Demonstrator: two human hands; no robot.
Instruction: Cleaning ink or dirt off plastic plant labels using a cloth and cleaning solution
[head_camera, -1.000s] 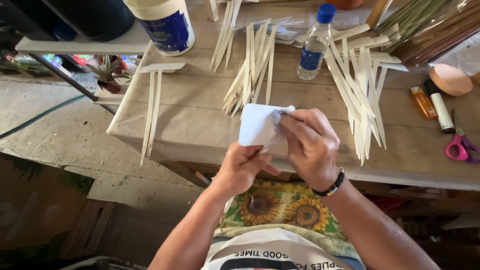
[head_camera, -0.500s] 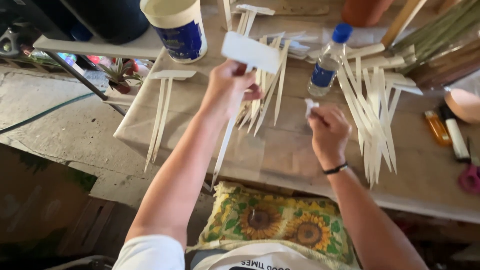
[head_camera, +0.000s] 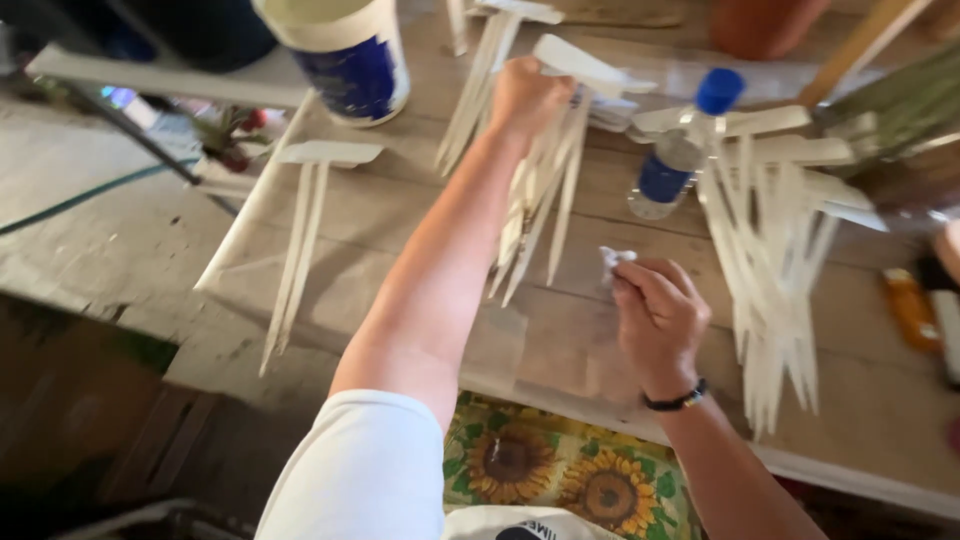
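Observation:
My left hand (head_camera: 525, 95) reaches far across the wooden table (head_camera: 400, 215) and grips a white T-shaped plant label (head_camera: 578, 62) over a pile of the same white labels (head_camera: 540, 190). The label's flat head points right. My right hand (head_camera: 657, 312) hovers closer to me above the table, pinching a small crumpled white wad (head_camera: 612, 259) between its fingertips. A dark beaded bracelet sits on that wrist.
A clear water bottle with a blue cap (head_camera: 680, 148) stands right of the pile. Another heap of labels (head_camera: 780, 240) fans out at right. Two labels (head_camera: 310, 200) lie at left. A large white and blue tub (head_camera: 340, 55) stands at the back left. An orange lighter (head_camera: 910, 305) is at far right.
My left hand carried the label from in front of my chest out over the far pile. My right hand let go of the label and kept the white wad, staying low.

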